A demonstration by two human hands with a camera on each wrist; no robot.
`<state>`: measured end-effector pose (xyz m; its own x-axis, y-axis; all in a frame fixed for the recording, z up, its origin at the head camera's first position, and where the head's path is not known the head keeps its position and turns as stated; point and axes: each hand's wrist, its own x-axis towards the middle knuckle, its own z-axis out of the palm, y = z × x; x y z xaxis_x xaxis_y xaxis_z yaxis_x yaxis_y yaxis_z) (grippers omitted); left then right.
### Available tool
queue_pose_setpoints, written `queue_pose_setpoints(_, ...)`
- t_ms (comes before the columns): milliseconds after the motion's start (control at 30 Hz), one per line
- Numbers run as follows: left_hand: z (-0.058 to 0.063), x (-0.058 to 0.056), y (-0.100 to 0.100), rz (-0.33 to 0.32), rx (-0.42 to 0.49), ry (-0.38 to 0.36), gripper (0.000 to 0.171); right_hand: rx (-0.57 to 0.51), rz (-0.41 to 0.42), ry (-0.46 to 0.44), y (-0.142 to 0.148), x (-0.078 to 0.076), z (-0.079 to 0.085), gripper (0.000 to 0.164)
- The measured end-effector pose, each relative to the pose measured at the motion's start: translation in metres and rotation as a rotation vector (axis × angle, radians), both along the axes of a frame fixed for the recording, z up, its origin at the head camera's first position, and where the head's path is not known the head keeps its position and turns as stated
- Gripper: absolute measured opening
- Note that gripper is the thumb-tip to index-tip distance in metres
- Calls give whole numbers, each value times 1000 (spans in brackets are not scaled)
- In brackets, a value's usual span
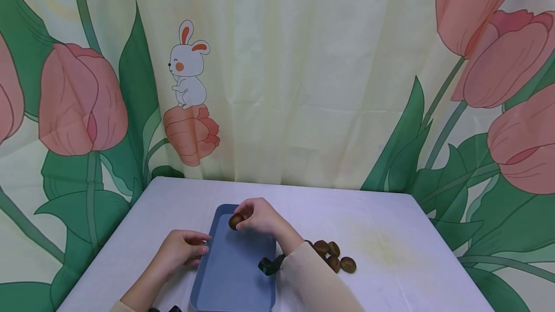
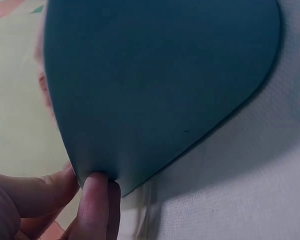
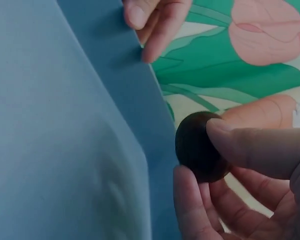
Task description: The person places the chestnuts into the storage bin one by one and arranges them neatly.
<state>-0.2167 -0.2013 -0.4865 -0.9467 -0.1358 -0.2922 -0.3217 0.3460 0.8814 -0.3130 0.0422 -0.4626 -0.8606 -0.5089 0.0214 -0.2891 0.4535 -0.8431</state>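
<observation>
My right hand [image 1: 260, 215] pinches a round, dark brown chestnut-like piece [image 1: 235, 222] between thumb and fingers, over the far end of a blue-grey tray [image 1: 234, 273]. Up close in the right wrist view, the piece [image 3: 197, 147] looks smooth and nearly black, with the tray wall [image 3: 160, 200] beside it. My left hand [image 1: 179, 249] is at the tray's left side, its thumb and fingers gripping the rim. From the left wrist, the tray's outer wall [image 2: 160, 90] fills the view, and one fingertip [image 2: 96, 190] presses on it near a corner.
Several similar brown pieces [image 1: 348, 265] lie in a cluster on the white tablecloth [image 1: 390, 254], right of the tray and partly hidden by my right sleeve [image 1: 321, 278]. A dark wrist camera mount [image 1: 270, 266] hangs over the tray. A tulip-print curtain [image 1: 295, 85] stands behind the table.
</observation>
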Motion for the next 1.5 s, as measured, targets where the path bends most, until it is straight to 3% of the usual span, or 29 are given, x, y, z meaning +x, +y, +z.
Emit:
queue_pose_setpoints(433,-2,-1,0,-3,6,-1,26,17,-65,-84,-12,-3,-13,23)
queue_pose_setpoints(900,-2,-1,-1,-1,5,-1,25,134,-77,0,-25,4,-21,22)
queue_pose_setpoints(1500,-4,0,-1,1,20,13,25,103,-211,14,-37,6,-26,20)
